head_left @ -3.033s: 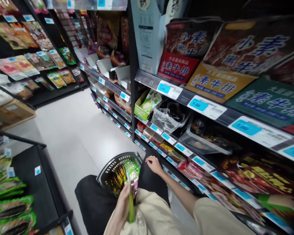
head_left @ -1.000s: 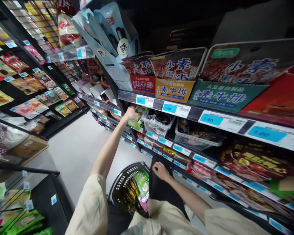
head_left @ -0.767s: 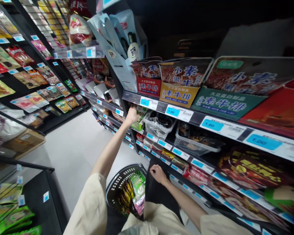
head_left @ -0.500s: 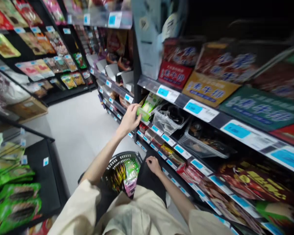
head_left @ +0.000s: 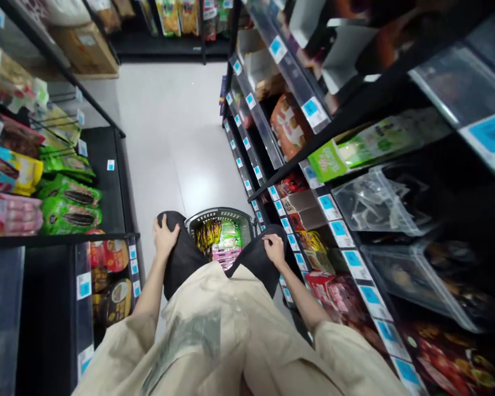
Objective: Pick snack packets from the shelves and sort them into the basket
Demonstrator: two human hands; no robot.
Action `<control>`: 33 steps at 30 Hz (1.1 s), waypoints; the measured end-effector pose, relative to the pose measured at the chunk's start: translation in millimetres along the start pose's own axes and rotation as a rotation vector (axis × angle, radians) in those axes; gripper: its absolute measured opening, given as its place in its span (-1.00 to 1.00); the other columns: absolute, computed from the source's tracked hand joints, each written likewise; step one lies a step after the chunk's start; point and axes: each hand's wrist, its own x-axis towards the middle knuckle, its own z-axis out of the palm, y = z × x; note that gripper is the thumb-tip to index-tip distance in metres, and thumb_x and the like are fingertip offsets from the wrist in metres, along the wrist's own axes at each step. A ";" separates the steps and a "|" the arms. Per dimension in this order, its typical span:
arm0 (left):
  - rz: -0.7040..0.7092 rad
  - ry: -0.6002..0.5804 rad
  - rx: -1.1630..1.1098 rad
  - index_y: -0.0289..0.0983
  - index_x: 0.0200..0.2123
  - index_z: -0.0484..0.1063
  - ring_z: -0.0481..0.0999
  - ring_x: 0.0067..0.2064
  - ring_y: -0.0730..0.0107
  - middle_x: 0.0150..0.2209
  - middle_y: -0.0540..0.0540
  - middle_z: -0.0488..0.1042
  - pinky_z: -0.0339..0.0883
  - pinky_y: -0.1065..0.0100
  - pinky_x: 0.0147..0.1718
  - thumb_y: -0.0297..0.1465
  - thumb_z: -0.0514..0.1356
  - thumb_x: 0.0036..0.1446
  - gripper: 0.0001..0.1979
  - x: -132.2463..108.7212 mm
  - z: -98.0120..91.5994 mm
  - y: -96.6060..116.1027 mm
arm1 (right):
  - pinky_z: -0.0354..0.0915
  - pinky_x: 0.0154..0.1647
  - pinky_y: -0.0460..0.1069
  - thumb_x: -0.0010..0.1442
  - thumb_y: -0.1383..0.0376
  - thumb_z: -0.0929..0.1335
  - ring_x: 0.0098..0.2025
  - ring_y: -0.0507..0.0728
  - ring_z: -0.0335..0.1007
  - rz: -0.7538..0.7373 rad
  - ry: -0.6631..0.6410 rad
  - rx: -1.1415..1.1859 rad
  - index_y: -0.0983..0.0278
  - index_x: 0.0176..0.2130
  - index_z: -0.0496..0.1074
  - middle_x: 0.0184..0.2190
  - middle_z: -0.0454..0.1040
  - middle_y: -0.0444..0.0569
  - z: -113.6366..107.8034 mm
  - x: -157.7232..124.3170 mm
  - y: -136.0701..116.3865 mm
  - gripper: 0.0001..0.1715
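My left hand [head_left: 166, 236] rests on my left knee, fingers apart and holding nothing. On the other knee lies my right hand [head_left: 274, 248], its fingers curled in with nothing visible in them. Between my knees stands a dark shopping basket [head_left: 247, 223] holding yellow packets [head_left: 208, 234], green packets [head_left: 230, 235] and pink packets [head_left: 226, 257]. A green and white box [head_left: 328, 160] sits at the edge of the right shelf, beyond both hands.
Clear plastic trays [head_left: 365, 206] stand on the right shelf, below the green box. The left shelves carry green seed bags [head_left: 76, 201] and round tubs [head_left: 115, 254]. A cardboard box [head_left: 88, 49] is at the far left, beside the pale floor [head_left: 169, 121] of the aisle.
My left hand has let go of the green box at the right shelf and come back to my left knee. My right hand stays on its knee. The view has turned downward and rightward.
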 end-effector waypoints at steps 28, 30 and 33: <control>-0.135 0.009 0.171 -0.32 0.13 0.47 0.28 0.22 -0.22 0.19 -0.41 0.42 0.42 -0.09 0.01 -0.16 0.09 0.23 -0.49 70.2 19.9 42.3 | 0.33 0.20 0.18 0.39 0.27 0.34 0.14 0.23 0.41 -0.277 -0.613 -0.199 0.28 0.10 0.47 0.08 0.51 0.09 96.0 38.5 -51.9 -0.68; -0.132 0.008 0.172 -0.32 0.12 0.48 0.29 0.21 -0.21 0.19 -0.39 0.43 0.42 -0.08 0.00 -0.16 0.09 0.23 -0.49 70.2 19.3 43.0 | 0.34 0.23 0.26 0.37 0.18 0.40 0.20 0.26 0.39 -0.212 -0.680 -0.245 0.28 0.18 0.42 0.17 0.45 0.10 127.4 52.2 -52.2 -0.55; -0.134 0.002 0.173 -0.31 0.12 0.49 0.29 0.21 -0.19 0.19 -0.38 0.43 0.41 -0.06 0.01 -0.16 0.08 0.24 -0.50 70.5 18.5 44.7 | 0.32 0.27 0.33 0.36 0.13 0.43 0.28 0.32 0.33 -0.103 -0.747 -0.339 0.26 0.26 0.37 0.29 0.35 0.13 160.6 70.5 -46.1 -0.44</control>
